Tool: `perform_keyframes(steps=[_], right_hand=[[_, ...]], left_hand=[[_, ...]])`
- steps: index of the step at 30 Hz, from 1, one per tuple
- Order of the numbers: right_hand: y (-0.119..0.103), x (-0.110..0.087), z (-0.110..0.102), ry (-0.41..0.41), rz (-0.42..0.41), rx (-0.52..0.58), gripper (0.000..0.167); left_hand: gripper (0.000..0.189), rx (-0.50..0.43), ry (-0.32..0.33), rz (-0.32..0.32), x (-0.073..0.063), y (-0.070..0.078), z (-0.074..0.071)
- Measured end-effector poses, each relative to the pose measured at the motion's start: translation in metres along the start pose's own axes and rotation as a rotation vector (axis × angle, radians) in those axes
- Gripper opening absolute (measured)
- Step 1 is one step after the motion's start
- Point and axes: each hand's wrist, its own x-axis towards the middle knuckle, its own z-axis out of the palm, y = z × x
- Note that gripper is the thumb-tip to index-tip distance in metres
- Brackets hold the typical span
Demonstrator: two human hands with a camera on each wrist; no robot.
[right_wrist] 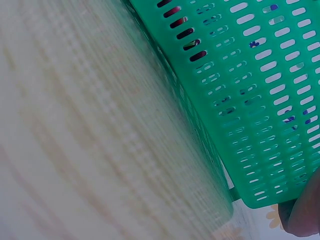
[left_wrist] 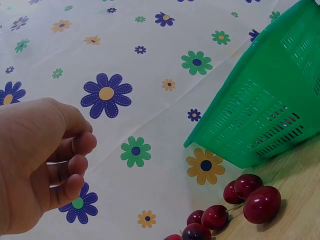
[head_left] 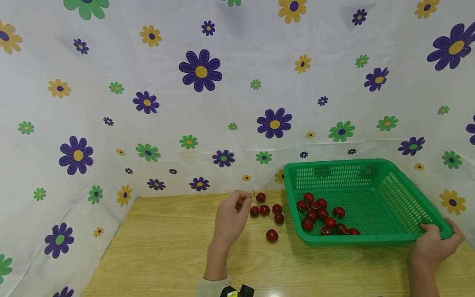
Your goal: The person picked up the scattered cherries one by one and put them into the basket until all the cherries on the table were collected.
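Over the wooden table, my left hand [head_left: 231, 216] hovers left of several loose dark red cherries, its fingers loosely curled. In the left wrist view no fruit shows in the left hand [left_wrist: 42, 160]. The nearest cherry [head_left: 254, 211] lies just right of its fingers; another cherry [head_left: 272, 235] sits closer to the front. My right hand [head_left: 434, 243] grips the near right corner of a green plastic basket [head_left: 371, 238]. Inside, more cherries [head_left: 322, 213] gather toward the left. In the right wrist view, one fingertip [right_wrist: 302, 212] shows beside the slotted basket [right_wrist: 270, 165].
The wooden table [head_left: 159, 247] stretches left and in front of the basket. Behind and at both sides hangs a white sheet [head_left: 167, 123] printed with flowers; the basket's back rim stands close to it.
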Motion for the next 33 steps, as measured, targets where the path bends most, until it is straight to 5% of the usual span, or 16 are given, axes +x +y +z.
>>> perform_keyframes(steps=[33], right_hand=[[0.0001, -0.0017, 0.0008, 0.011, -0.010, 0.005, 0.053]], left_hand=[[0.007, 0.063, -0.002, 0.019, -0.0012, -0.0028, -0.0004]])
